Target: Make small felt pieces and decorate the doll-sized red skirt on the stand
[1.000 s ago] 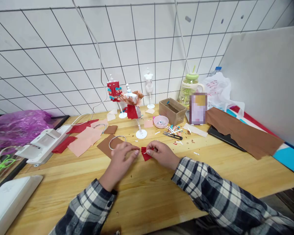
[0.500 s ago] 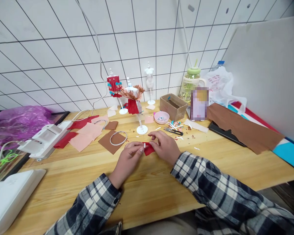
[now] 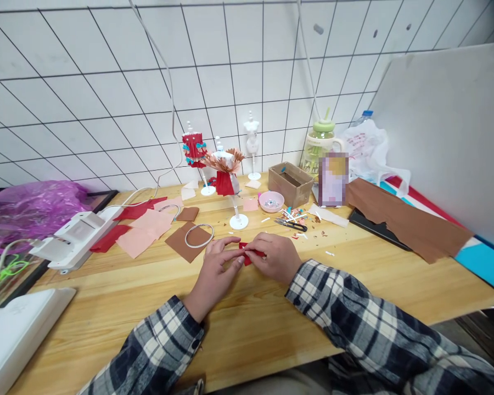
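My left hand (image 3: 217, 267) and my right hand (image 3: 274, 257) meet over a small piece of red paper (image 3: 247, 254) on the wooden table (image 3: 247, 318). Both hands pinch the red paper between fingertips, and most of it is hidden under the fingers. Just left of my left hand lies a brown paper sheet (image 3: 180, 244) with a wire ring (image 3: 198, 235) on it. A small mannequin stand with a red and tan paper dress (image 3: 227, 175) is right behind the hands.
Pink and red paper sheets (image 3: 142, 233) and a white power strip (image 3: 76, 237) lie at the left. Scissors (image 3: 291, 224), a pink dish (image 3: 271, 201), a cardboard box (image 3: 290, 184), a green bottle (image 3: 320, 144) and a large brown sheet (image 3: 407, 219) are at the right.
The left hand moved right from the brown sheet to join the right hand on the red paper. The fingers now cover more of it.
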The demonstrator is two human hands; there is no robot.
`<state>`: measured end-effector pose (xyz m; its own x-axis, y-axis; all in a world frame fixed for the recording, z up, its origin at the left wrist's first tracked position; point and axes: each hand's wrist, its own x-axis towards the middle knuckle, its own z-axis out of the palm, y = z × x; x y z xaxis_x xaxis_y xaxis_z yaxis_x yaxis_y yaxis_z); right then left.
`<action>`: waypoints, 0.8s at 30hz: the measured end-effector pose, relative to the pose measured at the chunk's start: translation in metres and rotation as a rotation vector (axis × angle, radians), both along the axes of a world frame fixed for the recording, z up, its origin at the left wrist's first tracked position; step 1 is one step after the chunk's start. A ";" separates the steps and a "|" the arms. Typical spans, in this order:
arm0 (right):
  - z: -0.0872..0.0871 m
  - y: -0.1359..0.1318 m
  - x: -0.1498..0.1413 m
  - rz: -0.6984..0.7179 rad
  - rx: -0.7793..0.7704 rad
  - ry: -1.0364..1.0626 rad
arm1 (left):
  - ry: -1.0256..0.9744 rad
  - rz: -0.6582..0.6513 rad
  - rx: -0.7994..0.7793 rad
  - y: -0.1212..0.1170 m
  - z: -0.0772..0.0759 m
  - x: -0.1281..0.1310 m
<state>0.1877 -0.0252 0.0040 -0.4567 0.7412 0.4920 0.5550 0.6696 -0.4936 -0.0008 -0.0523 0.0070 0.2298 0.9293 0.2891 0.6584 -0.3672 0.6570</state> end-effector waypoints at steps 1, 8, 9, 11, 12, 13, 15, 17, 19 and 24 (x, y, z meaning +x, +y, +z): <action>0.000 0.000 -0.001 -0.003 -0.025 0.027 | 0.051 0.028 0.050 0.000 0.000 0.001; -0.001 -0.001 -0.009 -0.026 -0.253 0.192 | 0.160 0.099 0.193 -0.003 0.000 0.002; -0.002 -0.001 -0.011 -0.022 -0.280 0.218 | 0.148 0.103 0.190 -0.003 0.000 0.001; -0.003 -0.002 -0.013 -0.011 -0.323 0.266 | 0.123 0.105 0.178 -0.002 0.000 0.000; -0.004 -0.003 -0.014 -0.004 -0.338 0.284 | 0.115 0.105 0.173 -0.002 0.000 -0.001; -0.005 -0.003 -0.015 0.003 -0.347 0.298 | 0.110 0.107 0.172 -0.001 0.000 -0.002; -0.007 -0.004 -0.016 0.020 -0.342 0.313 | 0.107 0.113 0.177 0.001 0.000 -0.004; -0.009 -0.005 -0.016 0.037 -0.325 0.321 | 0.103 0.116 0.181 0.002 0.000 -0.005; -0.010 -0.005 -0.017 0.041 -0.309 0.332 | 0.098 0.113 0.188 0.003 0.001 -0.004; -0.009 -0.007 -0.019 0.008 -0.261 0.309 | 0.042 0.148 0.194 0.003 0.000 0.000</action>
